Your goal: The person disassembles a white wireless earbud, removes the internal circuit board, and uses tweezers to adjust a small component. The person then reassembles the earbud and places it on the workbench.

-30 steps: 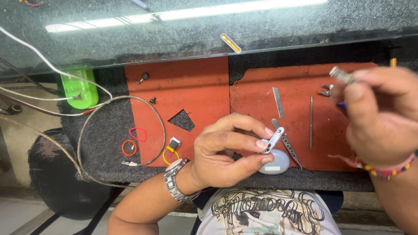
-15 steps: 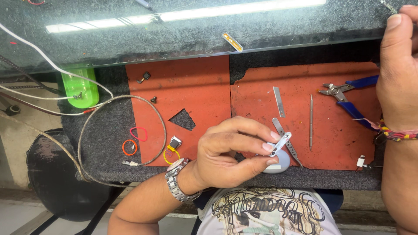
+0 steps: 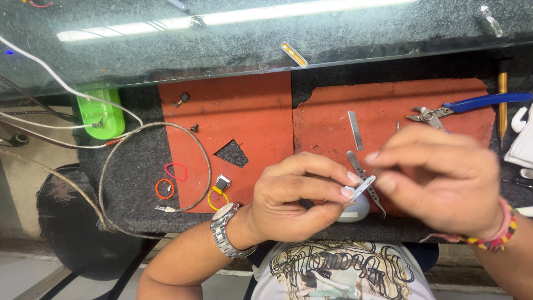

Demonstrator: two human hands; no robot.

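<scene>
My left hand [image 3: 300,200], with a metal wristwatch [image 3: 225,230], pinches a small flat white strip [image 3: 362,187] between thumb and forefinger, above the front edge of the red mat [image 3: 444,105]. A round white part [image 3: 355,214] shows just under it, partly hidden by my fingers. My right hand [image 3: 438,180] is right beside it, forefinger and thumb drawn together at the strip's far end. Motion blur hides whether they grip it. Metal tweezers [image 3: 355,161] lie on the mat behind the strip.
Blue-handled pliers [image 3: 472,104], a thin metal blade [image 3: 355,130] and a pin lie on the right mat. A second red mat [image 3: 239,111], rubber rings [image 3: 165,189], a looped cable [image 3: 205,155] and a green case [image 3: 100,114] sit left. A small vial [image 3: 491,19] lies on the glass counter.
My right hand reached up to the glass counter at the upper right with a small vial, then came back down to the strip in my left hand. The left hand barely moved.
</scene>
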